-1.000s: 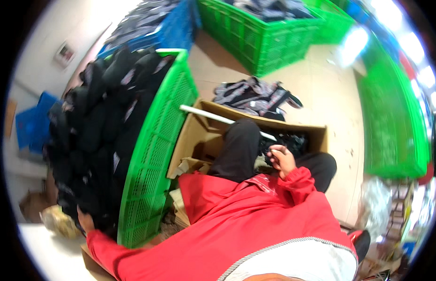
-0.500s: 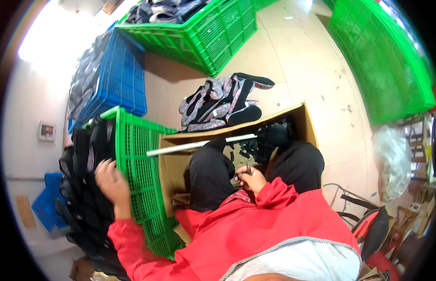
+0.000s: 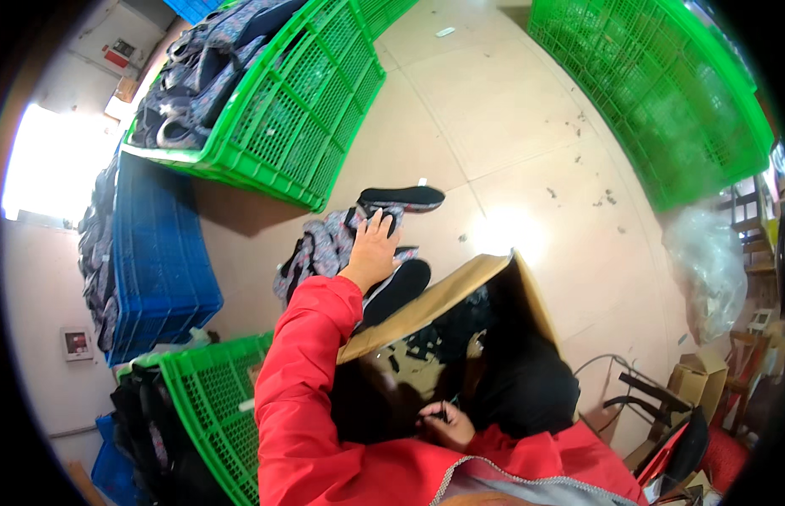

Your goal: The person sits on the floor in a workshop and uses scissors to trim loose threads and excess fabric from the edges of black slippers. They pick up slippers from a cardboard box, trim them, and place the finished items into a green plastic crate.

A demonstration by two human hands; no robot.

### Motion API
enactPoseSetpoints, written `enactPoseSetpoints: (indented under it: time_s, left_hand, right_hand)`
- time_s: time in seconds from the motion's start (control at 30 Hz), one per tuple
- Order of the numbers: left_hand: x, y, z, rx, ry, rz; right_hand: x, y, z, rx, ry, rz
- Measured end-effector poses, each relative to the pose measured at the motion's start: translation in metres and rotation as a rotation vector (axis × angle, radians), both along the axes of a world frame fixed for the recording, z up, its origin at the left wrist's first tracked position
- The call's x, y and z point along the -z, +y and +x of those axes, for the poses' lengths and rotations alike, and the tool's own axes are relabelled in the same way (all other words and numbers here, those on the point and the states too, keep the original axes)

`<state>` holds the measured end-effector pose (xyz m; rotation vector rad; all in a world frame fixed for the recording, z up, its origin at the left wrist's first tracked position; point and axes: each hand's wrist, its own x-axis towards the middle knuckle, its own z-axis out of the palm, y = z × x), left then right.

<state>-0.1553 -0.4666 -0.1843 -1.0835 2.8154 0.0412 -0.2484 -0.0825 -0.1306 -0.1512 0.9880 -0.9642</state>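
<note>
My left hand point(image 3: 374, 251) reaches forward over a pile of grey floral cloth shoes point(image 3: 308, 253) on the floor. Its fingers are spread and rest on the shoes; none is lifted. Black soles point(image 3: 399, 291) show on some of them, facing up. Low between my knees, my right hand point(image 3: 447, 424) is closed, its fingers curled round a small dark tool that is mostly hidden and looks like small snips. Just beyond that hand stands an open cardboard box point(image 3: 434, 305) with black scraps point(image 3: 422, 341) inside.
A green crate point(image 3: 202, 396) with black shoes stands at my left. Beyond are a blue crate point(image 3: 164, 253) and another green crate point(image 3: 299, 110), both loaded with shoes. More green crates point(image 3: 654, 101) stand far right, near a clear plastic bag point(image 3: 704, 270).
My left hand has moved from the black shoes in the left crate forward and right onto the floral pile. The view has swung left. My right hand stays low and closed.
</note>
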Motion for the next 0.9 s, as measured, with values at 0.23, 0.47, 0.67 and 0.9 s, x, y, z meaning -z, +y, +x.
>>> enactPoseSetpoints:
  time_s: [0.23,0.47,0.67,0.9]
  left_hand:
    - [0.128,-0.073,-0.059,0.030,-0.129,-0.045]
    - [0.190,-0.125,-0.096,-0.209,-0.094,0.014]
    - [0.208,-0.141,-0.104,-0.299,-0.070,-0.052]
    - [0.210,-0.130,-0.088,-0.196,-0.030,0.224]
  right_hand:
    - [0.007,-0.022,-0.018,0.025,0.173,0.295]
    - [0.013,-0.045,-0.032,0.243,0.090,0.543]
    - [0.024,-0.050,-0.034,0.279,0.057,0.547]
    - [0.015,-0.061,-0.032,0.233,0.098,0.640]
